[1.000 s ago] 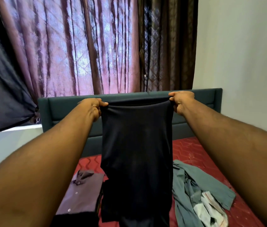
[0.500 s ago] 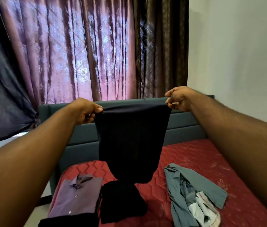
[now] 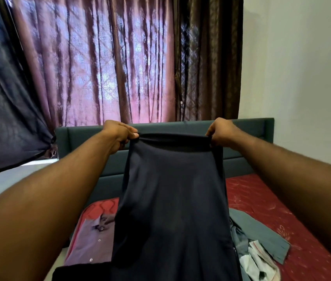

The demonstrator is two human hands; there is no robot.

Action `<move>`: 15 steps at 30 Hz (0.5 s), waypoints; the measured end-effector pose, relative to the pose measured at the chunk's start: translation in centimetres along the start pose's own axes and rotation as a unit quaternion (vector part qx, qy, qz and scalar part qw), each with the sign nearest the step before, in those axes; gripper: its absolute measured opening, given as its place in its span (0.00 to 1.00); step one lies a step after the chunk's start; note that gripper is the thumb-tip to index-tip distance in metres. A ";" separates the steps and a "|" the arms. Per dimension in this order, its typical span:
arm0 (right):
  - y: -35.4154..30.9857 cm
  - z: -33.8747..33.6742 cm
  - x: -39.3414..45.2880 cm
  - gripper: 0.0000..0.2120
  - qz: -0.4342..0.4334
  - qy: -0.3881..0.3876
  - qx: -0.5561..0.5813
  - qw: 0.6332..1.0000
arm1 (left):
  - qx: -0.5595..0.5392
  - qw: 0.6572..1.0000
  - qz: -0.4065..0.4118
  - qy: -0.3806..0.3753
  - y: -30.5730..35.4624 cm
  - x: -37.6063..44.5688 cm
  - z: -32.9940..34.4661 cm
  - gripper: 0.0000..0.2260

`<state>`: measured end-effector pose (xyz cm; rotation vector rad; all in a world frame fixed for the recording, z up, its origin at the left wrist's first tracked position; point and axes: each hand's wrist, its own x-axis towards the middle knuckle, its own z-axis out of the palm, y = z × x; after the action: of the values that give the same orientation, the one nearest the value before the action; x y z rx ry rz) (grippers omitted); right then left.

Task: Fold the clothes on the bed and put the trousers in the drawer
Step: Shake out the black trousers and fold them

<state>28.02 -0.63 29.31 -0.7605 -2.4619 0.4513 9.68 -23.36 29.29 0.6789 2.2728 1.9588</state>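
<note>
Maroon curtains (image 3: 103,63) are hung across the far wall, with a darker brown curtain (image 3: 209,61) to their right and a teal upholstered headboard (image 3: 241,142) below them. Dark navy trousers (image 3: 172,199) are held up in the air over the bed (image 3: 262,199), which is covered in a red quilted mattress cover. One top corner of the trousers is pinched by the left hand (image 3: 118,134) and the other by the right hand (image 3: 221,131), the top edge being stretched between them and the rest left hanging down past the near edge of the view. A folded purple button shirt (image 3: 91,244) is laid on the bed to the left of the trousers. A crumpled grey-green garment (image 3: 262,234) is spread on the bed to the right, with a pale cloth (image 3: 260,258) lying on its near part.
</note>
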 end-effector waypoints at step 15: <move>6.8 2.0 -4.5 0.06 -0.144 0.148 0.059 0.977 | 0.162 0.934 0.315 0.042 -6.5 -3.7 2.1 0.05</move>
<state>32.93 1.77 22.91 -0.3818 -2.1969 0.3427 11.85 -23.42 21.80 1.5557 2.6993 1.8416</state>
